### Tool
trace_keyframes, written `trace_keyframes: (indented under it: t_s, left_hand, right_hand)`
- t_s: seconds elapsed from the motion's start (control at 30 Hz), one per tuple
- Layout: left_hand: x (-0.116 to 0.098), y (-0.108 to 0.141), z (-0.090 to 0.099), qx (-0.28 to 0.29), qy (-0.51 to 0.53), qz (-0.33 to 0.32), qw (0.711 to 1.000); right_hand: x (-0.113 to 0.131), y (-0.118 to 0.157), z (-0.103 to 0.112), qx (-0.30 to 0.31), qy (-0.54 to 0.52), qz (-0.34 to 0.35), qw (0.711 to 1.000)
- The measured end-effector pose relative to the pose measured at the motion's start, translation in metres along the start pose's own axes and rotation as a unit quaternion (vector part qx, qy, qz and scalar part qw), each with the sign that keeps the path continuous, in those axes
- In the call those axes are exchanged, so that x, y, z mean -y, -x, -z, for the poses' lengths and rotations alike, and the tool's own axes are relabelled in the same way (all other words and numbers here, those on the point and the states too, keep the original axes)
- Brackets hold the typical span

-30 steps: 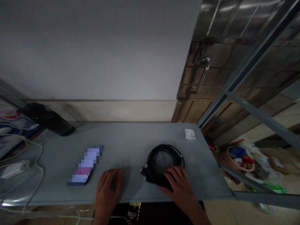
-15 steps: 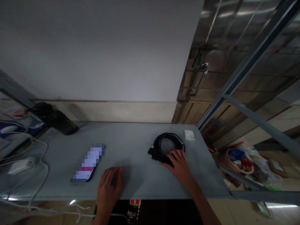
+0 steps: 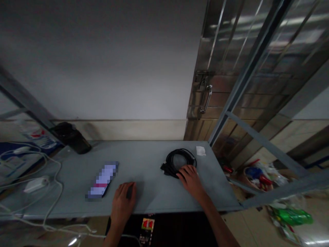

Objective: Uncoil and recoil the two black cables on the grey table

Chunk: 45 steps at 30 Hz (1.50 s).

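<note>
One coil of black cable [image 3: 169,162] is laid on the right half of the grey bench [image 3: 146,161], with its plug ends bunched at the coil's lower left. Two hands are seen, both over the bench. The lower right of the coil is covered by the right hand [image 3: 190,177], its back turned up and its forearm slanted in from the lower right. Its fingers are bent over the strands and set close together; whether they are clamped on the cable cannot be told. The left hand [image 3: 122,202] is held low near the front edge, its forearm brought up from below. Its fingers are curled downward side by side, with the thumb set apart from them by a dark gap, and nothing is seen to be gripped.

One phone [image 3: 103,180], its screen blurred, is placed just beyond the left hand, on its left. One scrap of white paper [image 3: 200,151] is set behind the coil, near the far right corner. One dark bottle [image 3: 75,140] is seen at the far left, and one white charger [image 3: 36,184] is placed nearer the front, among white cords [image 3: 61,190] whose number cannot be told.
</note>
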State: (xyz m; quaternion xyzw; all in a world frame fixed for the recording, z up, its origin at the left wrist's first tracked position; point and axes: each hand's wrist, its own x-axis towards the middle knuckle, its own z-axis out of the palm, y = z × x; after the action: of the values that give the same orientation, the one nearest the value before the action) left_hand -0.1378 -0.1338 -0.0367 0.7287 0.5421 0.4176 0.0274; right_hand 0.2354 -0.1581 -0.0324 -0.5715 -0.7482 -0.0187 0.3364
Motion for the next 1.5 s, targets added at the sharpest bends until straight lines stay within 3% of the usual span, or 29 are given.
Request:
trace_keyframes:
  t_s: [0.2,0.33,0.5,0.6,0.67,0.73,0.8,0.9,1.0,1.1,1.2,1.3,1.4,1.5]
  left_hand:
    - [-0.003,-0.002,0.003,0.010,0.010,-0.002,1.000]
    - [-0.003,0.000,0.003,0.017,0.002,-0.003,1.000]
    - [-0.002,-0.001,0.004,0.020,0.005,-0.007,1.000]
    - [-0.006,-0.003,0.007,0.020,0.040,-0.010,0.999]
    - [-0.016,-0.001,0.012,0.045,0.091,0.009,0.995]
    - [-0.034,0.006,0.018,0.099,0.154,0.058,0.981]
    - [-0.061,0.018,0.024,0.168,0.230,0.117,0.951]
    - [-0.105,0.036,0.033,0.238,0.376,0.177,0.878]
    - [-0.139,0.042,0.038,0.225,0.459,0.254,0.821]
    - [-0.151,0.038,0.042,0.182,0.468,0.347,0.792]
    - [-0.143,0.034,0.042,0.158,0.444,0.403,0.785]
    - [-0.126,0.037,0.040,0.176,0.409,0.416,0.793]
    - [-0.109,0.046,0.036,0.199,0.367,0.388,0.822]
    - [-0.095,0.061,0.035,0.190,0.316,0.323,0.871]
  right_hand:
    - [0.007,-0.014,0.012,-0.083,-0.091,-0.072,0.990]
    - [0.016,-0.035,0.038,-0.157,-0.191,-0.151,0.957]
    - [0.062,-0.064,0.111,-0.250,-0.294,-0.203,0.900]
    - [0.106,-0.077,0.159,-0.345,-0.454,-0.169,0.804]
    - [0.132,-0.078,0.179,-0.370,-0.494,-0.149,0.772]
    - [0.152,-0.073,0.187,-0.366,-0.518,-0.146,0.759]
    - [0.164,-0.061,0.183,-0.346,-0.530,-0.151,0.759]
    - [0.173,-0.035,0.161,-0.307,-0.529,-0.171,0.772]
    - [0.175,-0.001,0.132,-0.253,-0.513,-0.227,0.788]
    - [0.171,0.037,0.104,-0.157,-0.439,-0.285,0.837]
    - [0.160,0.069,0.076,-0.080,-0.317,-0.261,0.908]
    - [0.148,0.087,0.045,-0.033,-0.195,-0.143,0.970]
    - [0.144,0.094,0.018,-0.002,-0.074,-0.038,0.996]
    - [0.148,0.092,0.001,0.062,-0.008,0.007,0.998]
